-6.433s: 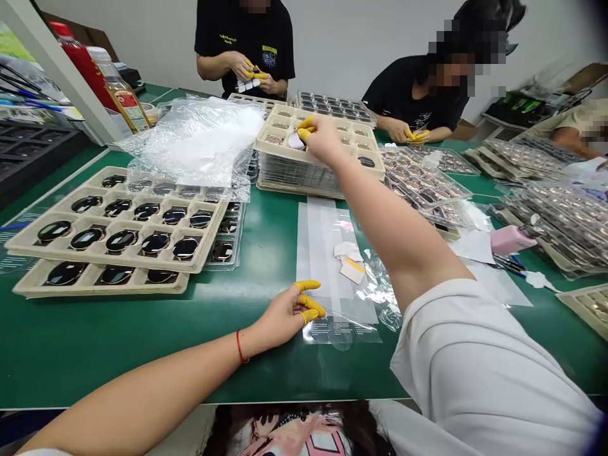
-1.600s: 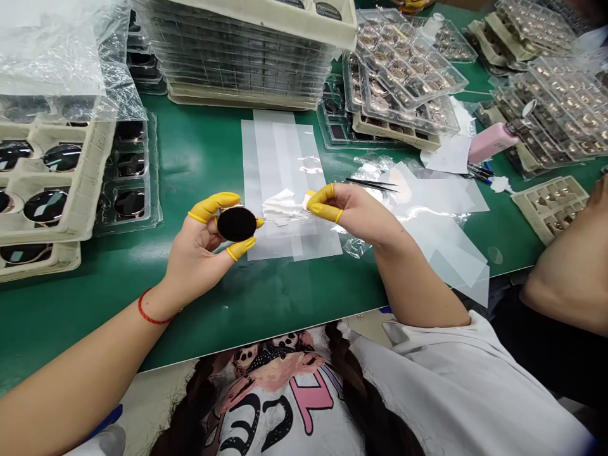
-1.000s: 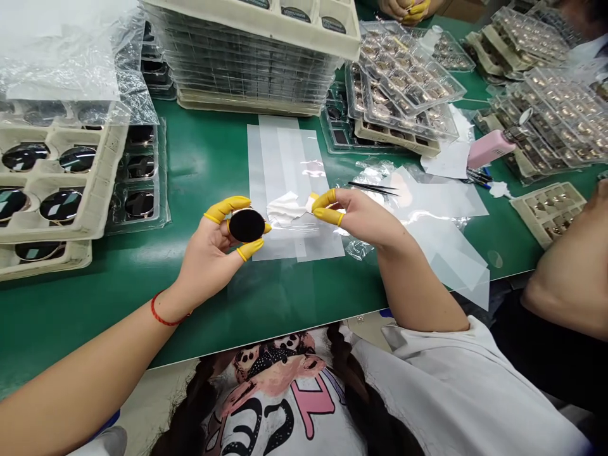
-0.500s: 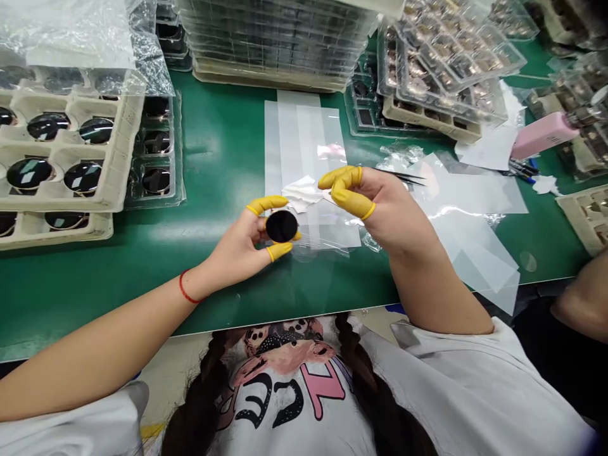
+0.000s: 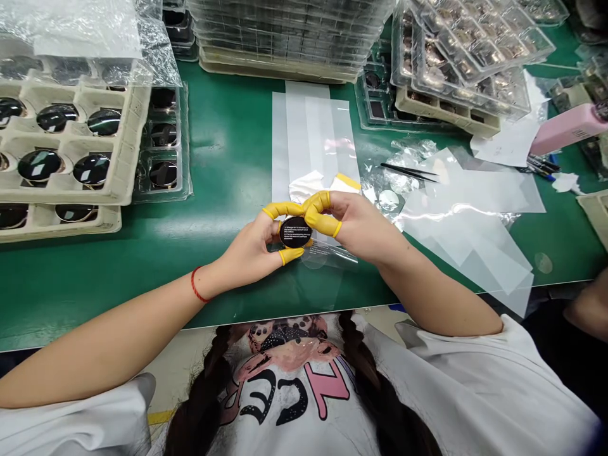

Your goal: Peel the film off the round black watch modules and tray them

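My left hand (image 5: 259, 244), with yellow finger cots, pinches a small round black disc (image 5: 294, 232) by its rim just above the green table. White printed text now shows on the disc's face. My right hand (image 5: 354, 221) meets it from the right, cot-covered thumb and forefinger pressed on the disc's upper right edge, apparently on a thin printed film there. Under both hands lie clear film strips (image 5: 308, 136) and crumpled white backing scraps (image 5: 306, 185).
Beige trays of dark round discs (image 5: 61, 152) sit at left under a plastic bag. A tall tray stack (image 5: 285, 38) stands behind. Clear trays of metallic parts (image 5: 465, 57), black tweezers (image 5: 408, 171), a pink bottle (image 5: 567, 126) and loose film sheets (image 5: 475, 221) lie right. Another person's arm (image 5: 591, 307) shows at the right edge.
My right hand came left from the white scraps and closed onto the disc in my left hand. The disc's face, plain black before, now shows white printing. Both hands dropped closer to me.
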Demonstrator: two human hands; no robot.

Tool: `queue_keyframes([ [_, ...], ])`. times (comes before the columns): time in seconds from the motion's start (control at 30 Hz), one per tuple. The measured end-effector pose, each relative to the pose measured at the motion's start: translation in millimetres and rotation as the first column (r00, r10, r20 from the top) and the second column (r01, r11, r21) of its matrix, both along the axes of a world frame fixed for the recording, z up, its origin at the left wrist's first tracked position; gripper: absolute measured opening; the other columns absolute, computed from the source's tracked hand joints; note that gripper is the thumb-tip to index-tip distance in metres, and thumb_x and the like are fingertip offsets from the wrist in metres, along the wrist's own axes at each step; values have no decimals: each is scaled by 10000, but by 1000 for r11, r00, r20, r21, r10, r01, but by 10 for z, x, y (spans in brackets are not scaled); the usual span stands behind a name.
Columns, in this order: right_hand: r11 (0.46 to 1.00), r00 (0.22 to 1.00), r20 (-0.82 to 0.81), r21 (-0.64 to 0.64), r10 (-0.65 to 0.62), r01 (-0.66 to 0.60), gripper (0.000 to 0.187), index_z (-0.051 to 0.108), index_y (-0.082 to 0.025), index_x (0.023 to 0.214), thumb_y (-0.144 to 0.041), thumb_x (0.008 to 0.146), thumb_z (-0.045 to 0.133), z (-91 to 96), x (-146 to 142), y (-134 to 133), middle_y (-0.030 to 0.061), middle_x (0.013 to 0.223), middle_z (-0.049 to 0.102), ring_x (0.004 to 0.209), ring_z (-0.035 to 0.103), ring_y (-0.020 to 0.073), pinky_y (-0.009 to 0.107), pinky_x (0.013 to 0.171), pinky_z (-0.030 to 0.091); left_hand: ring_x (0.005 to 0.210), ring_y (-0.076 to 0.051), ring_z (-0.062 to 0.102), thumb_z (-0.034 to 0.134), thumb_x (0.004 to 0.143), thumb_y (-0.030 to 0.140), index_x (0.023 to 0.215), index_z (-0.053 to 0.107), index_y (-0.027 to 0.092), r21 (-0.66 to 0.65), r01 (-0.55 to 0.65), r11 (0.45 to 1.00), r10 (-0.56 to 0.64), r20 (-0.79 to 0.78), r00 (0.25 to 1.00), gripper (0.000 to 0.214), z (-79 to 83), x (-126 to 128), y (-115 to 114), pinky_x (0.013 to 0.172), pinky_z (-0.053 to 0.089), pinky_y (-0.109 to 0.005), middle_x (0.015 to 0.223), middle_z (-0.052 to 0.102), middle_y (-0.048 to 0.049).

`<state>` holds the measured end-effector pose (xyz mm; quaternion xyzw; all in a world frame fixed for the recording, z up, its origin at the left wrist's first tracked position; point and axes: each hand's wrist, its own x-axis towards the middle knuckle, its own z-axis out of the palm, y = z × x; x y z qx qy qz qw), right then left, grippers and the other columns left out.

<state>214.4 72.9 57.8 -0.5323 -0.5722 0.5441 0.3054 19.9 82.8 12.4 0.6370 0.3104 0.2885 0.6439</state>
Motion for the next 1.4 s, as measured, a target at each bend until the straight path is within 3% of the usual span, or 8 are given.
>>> queue_keyframes([
  [0.4, 996, 997, 1, 34, -81, 80, 57, 610, -169, 741, -208, 769, 641, -5, -49, -21, 17, 810, 654, 791, 584, 130, 273, 758, 495, 948, -177, 720, 706, 789, 189, 1220, 444, 245, 12, -6, 1000, 6, -6, 1000, 507, -17, -3, -7, 867, 595, -335, 1169, 659, -54],
  [0.6, 992, 994, 9, 58, -112, 111, 61, 605, -175, 762, -220, 759, 646, -9, -76, -35, 24, 837, 660, 827, 590, 144, 282, 766, 512, 938, -182, 725, 721, 773, 185, 1207, 456, 241, -8, -17, 1000, 17, -2, 1000, 512, -15, -3, -8, 881, 596, -341, 1095, 688, -39],
  [1.03, 990, 996, 38, 115, -83, 79, 54, 602, -157, 753, -204, 766, 624, -13, -55, -38, 17, 824, 661, 811, 599, 129, 274, 768, 508, 903, -138, 702, 713, 783, 163, 1190, 447, 218, 22, 8, 1000, -9, 42, 999, 489, -22, 3, 4, 802, 573, -258, 1084, 659, -33],
  [1.4, 983, 991, 85, 164, -100, 85, 44, 608, -155, 744, -198, 756, 608, -7, -65, -42, 14, 806, 669, 787, 605, 129, 276, 744, 510, 866, -125, 696, 699, 807, 162, 1215, 433, 234, 12, 33, 999, -33, 54, 998, 493, -58, -8, 4, 800, 561, -259, 946, 674, 3],
])
